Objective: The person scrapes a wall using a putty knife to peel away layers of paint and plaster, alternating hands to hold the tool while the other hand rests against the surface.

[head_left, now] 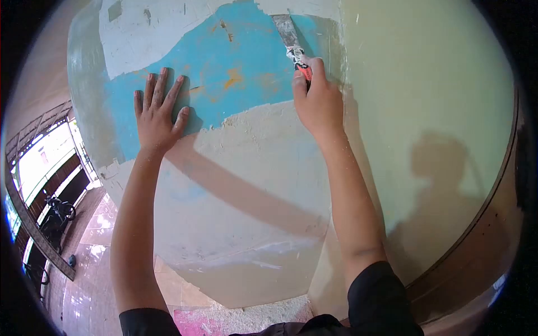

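Note:
My right hand (pixel 319 98) is wrapped round the red and black handle of a scraper (pixel 288 32), whose wide metal blade points up. White paste or paint smears the neck of the tool. The blade's tip meets the wall near the edge between peeled white coating and a bare blue patch (pixel 207 50). Fingers spread, my left hand (pixel 157 120) lies flat on the lower left of that blue patch and holds nothing. Orange marks show on the blue. Below it, the wall (pixel 241 173) keeps a pale coating with a ragged upper edge.
A pale green wall (pixel 414 89) adjoins on the right, carrying a shadow. White flakes (pixel 258 319) lie on a pink sheet (pixel 188 322) at the wall's foot. At left are a tiled floor (pixel 84 280), a doorway and a motorcycle (pixel 59 208).

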`<action>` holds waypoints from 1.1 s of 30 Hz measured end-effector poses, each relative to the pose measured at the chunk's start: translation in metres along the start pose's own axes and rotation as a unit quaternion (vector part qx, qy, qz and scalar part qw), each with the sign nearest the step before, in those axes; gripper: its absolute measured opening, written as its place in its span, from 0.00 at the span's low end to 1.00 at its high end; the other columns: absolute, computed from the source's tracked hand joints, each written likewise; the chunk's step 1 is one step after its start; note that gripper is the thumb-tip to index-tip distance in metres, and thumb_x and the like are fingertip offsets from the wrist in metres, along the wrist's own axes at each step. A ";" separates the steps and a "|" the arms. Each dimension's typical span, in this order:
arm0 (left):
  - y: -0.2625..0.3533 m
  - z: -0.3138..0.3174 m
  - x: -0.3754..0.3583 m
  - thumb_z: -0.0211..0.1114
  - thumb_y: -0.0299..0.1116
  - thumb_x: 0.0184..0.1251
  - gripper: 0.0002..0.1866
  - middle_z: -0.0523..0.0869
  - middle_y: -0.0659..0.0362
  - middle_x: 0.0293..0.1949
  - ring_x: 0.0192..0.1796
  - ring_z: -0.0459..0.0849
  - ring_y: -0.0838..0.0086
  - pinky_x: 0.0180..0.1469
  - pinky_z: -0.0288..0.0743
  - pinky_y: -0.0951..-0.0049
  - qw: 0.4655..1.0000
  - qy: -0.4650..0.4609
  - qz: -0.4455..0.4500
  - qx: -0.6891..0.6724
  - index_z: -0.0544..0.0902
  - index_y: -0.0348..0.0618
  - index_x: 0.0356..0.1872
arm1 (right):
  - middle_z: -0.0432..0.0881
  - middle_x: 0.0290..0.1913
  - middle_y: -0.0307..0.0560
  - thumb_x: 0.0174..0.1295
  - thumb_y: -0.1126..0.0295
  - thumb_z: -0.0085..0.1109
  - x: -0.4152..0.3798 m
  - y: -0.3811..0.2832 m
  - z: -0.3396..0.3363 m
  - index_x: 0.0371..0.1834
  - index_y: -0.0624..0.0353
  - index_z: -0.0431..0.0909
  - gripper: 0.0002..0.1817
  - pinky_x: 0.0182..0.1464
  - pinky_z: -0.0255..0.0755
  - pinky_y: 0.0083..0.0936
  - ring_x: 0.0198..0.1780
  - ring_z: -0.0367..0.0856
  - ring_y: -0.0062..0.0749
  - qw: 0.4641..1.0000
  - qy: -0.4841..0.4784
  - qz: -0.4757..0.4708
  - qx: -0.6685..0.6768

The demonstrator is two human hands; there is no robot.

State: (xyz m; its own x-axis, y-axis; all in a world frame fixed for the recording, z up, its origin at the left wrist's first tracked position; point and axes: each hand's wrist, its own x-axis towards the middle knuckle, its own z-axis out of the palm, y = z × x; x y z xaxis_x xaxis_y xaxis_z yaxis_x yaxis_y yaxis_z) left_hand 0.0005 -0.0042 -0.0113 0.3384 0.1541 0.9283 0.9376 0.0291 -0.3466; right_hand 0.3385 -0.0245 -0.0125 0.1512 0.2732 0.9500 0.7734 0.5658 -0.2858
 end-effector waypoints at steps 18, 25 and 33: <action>0.001 0.003 0.001 0.55 0.54 0.75 0.33 0.56 0.62 0.84 0.86 0.48 0.59 0.83 0.35 0.42 1.000 0.018 0.011 -0.008 0.66 0.68 0.80 | 0.88 0.36 0.57 0.74 0.58 0.52 0.005 0.026 -0.014 0.60 0.50 0.70 0.17 0.42 0.78 0.55 0.39 0.87 0.61 0.999 0.017 0.019 -0.021; 0.036 0.015 0.010 0.55 0.54 0.75 0.32 0.56 0.60 0.84 0.86 0.47 0.53 0.82 0.35 0.37 0.997 0.062 -0.052 -0.020 0.67 0.71 0.79 | 0.87 0.38 0.57 0.74 0.58 0.52 0.001 0.031 -0.006 0.60 0.50 0.70 0.17 0.42 0.77 0.55 0.40 0.86 0.61 0.999 0.020 0.029 -0.017; 0.035 0.011 0.010 0.53 0.51 0.76 0.30 0.56 0.60 0.84 0.85 0.48 0.52 0.82 0.36 0.37 0.997 0.055 -0.056 -0.023 0.67 0.72 0.79 | 0.88 0.39 0.59 0.74 0.59 0.52 -0.004 0.033 0.002 0.63 0.50 0.69 0.18 0.44 0.77 0.55 0.40 0.86 0.63 0.999 0.029 0.030 0.014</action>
State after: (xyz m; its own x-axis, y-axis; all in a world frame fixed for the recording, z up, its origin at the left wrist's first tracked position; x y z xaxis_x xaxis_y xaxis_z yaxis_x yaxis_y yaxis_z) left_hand 0.0354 0.0092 -0.0160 0.2358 0.0436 0.9708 0.9718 -0.0056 -0.2358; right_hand 0.3623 -0.0055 -0.0259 0.2321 0.2617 0.9368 0.7441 0.5725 -0.3443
